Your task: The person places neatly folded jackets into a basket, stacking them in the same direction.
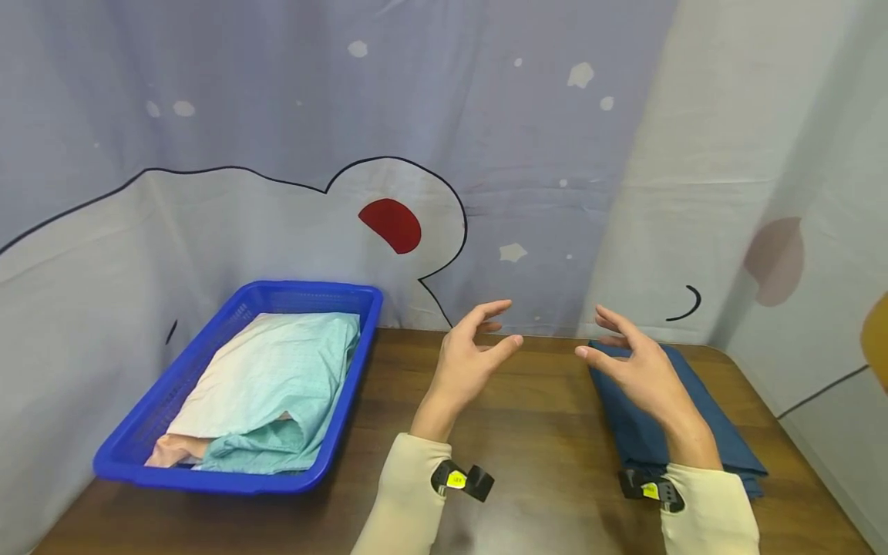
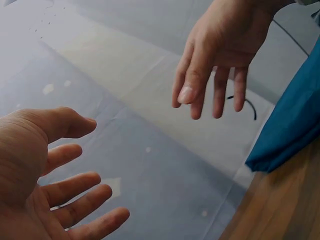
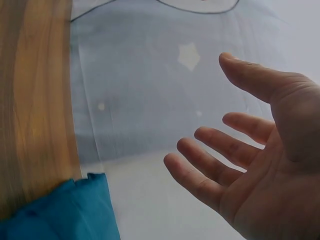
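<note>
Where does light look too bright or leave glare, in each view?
Head: a pale sheen on the wooden table, near the bottom edge, between the sleeves; left wrist: the printed curtain washes out at upper left; right wrist: it washes out at upper right.

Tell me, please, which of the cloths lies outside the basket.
The dark blue cloth, lying on the right side of the table; the pale cream-and-green cloth lies inside the bright blue basket.

blue cloth [image 1: 634, 428] partly hidden by right grip [image 1: 640, 371], yellow print [image 1: 877, 339] cropped
</note>
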`<state>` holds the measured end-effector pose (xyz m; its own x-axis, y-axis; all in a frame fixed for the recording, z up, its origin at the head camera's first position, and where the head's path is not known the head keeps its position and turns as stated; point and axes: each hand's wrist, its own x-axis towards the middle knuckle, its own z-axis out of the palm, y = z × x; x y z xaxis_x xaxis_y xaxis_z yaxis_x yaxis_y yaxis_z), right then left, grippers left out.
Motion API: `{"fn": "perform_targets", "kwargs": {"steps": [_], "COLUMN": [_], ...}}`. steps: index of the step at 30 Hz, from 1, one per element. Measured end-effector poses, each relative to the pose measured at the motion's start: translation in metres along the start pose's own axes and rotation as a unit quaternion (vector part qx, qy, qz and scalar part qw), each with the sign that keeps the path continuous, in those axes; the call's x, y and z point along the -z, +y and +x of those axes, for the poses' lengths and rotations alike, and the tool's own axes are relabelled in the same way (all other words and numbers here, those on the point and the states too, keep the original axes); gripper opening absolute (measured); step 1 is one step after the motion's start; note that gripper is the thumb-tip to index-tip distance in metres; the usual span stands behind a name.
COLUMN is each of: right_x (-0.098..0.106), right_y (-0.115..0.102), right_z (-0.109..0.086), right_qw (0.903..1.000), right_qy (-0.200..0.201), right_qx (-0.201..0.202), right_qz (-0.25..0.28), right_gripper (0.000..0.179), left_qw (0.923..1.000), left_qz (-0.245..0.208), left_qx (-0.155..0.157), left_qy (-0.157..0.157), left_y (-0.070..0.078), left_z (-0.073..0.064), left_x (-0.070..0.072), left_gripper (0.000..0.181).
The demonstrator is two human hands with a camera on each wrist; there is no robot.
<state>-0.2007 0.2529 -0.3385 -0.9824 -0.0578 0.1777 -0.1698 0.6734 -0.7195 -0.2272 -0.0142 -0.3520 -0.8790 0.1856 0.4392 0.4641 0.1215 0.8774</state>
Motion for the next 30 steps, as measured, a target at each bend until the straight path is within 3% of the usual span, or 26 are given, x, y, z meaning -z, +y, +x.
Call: {"fn": "perform_targets", "kwargs": {"steps": [4, 9, 13, 30], "right_x": [0.008, 0.019, 0.026, 0.05], "right_y": [0.006, 0.016, 0.026, 0.082], "right_z": [-0.002, -0.004, -0.006, -0.017], "right_qw": [1.0, 0.9999, 0.9998, 0.9983], "right_qy": [0.006, 0.012, 0.016, 0.04], "right_qx": [-0.002, -0.003, -0.008, -0.042], "right_qz": [0.004, 0.0, -0.004, 0.013], "right_gripper": [0.091, 0.088, 0.085, 0.077], "left_qw": [1.0, 0.9996, 0.9993, 0.9945], "left_qz": [-0.002, 0.006, 0.011, -0.034], "left_qx": [0.001, -0.021, -0.022, 0.086], "left_qy": [-0.009, -0.019, -0.028, -0.048], "left_y": [0.002, 0.005, 0.0, -0.027], "left_z": [-0.002, -0.003, -0.007, -0.022], "left_x": [-0.015, -0.036, -0.053, -0.103], "left_gripper": [0.049, 0.049, 0.05, 0.049]}}
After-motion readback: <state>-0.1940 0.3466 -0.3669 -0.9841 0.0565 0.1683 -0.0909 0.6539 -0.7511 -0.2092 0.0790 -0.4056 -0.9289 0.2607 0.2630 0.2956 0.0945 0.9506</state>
